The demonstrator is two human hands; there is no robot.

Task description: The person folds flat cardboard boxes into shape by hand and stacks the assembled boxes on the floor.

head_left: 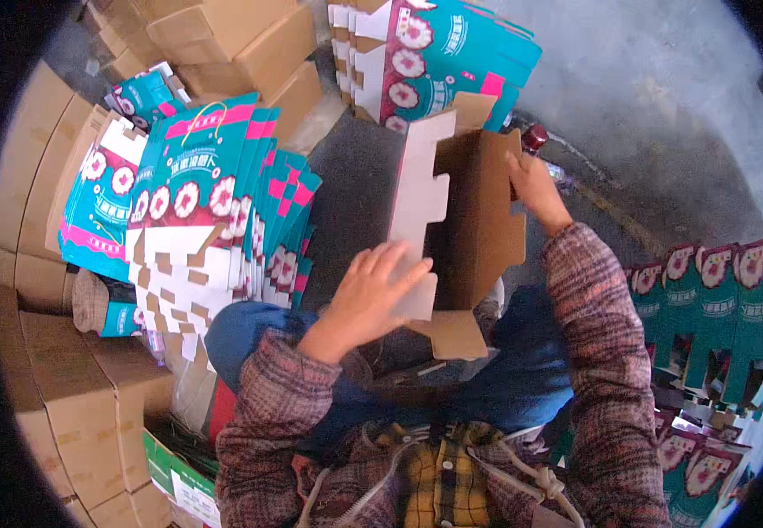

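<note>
In front of me stands an opened-out cardboard box [487, 220], brown inside, with a tall white tabbed flap along its left side and small brown flaps at both ends. My right hand [535, 189] grips the upper right wall of the box, thumb on the inner side. The fingers of my left hand [373, 299] are stretched out and lie against the lower part of the white flap [420, 176]. The outer faces of the box are turned away from me.
Flat teal and pink printed cartons [188, 176] lean in a fanned stack at left; more printed cartons [452, 53] lie at the far side. Brown boxes [56, 370] are piled along the left. Teal cartons [707, 308] stand at right. A dark red-capped object [534, 138] lies behind my right hand.
</note>
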